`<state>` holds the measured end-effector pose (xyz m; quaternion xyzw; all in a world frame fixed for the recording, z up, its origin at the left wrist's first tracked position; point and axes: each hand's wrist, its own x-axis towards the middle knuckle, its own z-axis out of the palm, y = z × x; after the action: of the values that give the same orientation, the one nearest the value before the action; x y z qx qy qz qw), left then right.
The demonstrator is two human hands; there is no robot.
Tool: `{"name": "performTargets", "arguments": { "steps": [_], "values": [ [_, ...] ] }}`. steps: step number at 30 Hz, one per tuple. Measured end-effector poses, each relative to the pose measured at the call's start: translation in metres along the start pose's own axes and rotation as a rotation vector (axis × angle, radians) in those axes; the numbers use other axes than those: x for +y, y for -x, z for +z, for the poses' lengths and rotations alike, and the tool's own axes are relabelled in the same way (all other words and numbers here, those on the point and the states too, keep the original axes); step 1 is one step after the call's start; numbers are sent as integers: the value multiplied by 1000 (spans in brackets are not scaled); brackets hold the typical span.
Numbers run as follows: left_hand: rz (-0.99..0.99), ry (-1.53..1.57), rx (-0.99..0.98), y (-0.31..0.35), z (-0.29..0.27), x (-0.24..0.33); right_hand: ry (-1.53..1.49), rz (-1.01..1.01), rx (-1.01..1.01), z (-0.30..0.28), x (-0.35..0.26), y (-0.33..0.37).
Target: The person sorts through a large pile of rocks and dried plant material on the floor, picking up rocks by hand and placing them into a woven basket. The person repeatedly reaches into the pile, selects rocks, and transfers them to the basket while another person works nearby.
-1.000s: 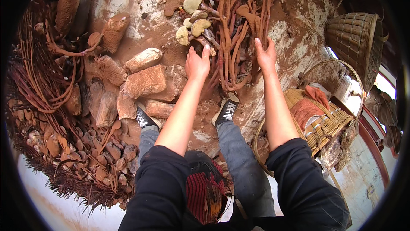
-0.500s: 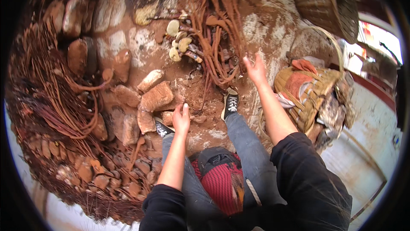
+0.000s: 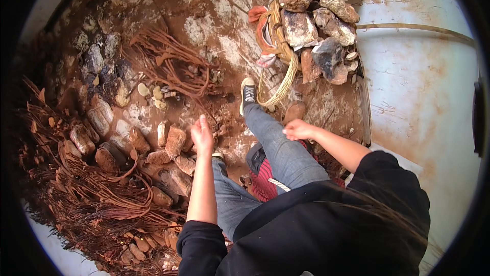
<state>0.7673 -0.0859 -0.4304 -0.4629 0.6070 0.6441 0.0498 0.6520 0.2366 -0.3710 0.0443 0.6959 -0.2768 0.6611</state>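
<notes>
My left hand is raised over the ground, fingers loosely stretched, with nothing visible in it. It is nearest to a brown oblong block in a loose group of such blocks. My right hand is beside my right knee, fingers curled together and nothing showing in them. Beyond my left hand lies a bundle of long brown stalks, some ending in flat caps like long-stemmed mushrooms. Several pale round caps rest at its near end. Below my legs a red and black checked seat or bag is partly hidden.
A woven basket with a looped rim stands ahead right, holding an orange-red cloth. Large rough stones are heaped against it. More brown stalks pile up at the left. A pale stained panel borders the right side.
My view has turned to the right, bringing the stone heap into sight. My right hand has drawn back from beside the stalk bundle to my knee, and its spread fingers have curled.
</notes>
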Motion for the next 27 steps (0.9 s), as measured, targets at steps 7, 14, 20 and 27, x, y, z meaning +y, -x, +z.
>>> {"name": "performTargets", "arguments": {
  "steps": [7,14,20,27],
  "values": [
    [27,48,-151,-6,109,98,-595,342,622,-129,103,13],
    [15,-57,-77,-20,167,171,-1752,-139,652,-188,118,-61],
    [259,-172,-7,-67,189,251,-1951,-208,673,-199,106,-87],
    [359,-284,-82,-116,256,371,-2141,-190,775,-171,120,-95]
  ]
}}
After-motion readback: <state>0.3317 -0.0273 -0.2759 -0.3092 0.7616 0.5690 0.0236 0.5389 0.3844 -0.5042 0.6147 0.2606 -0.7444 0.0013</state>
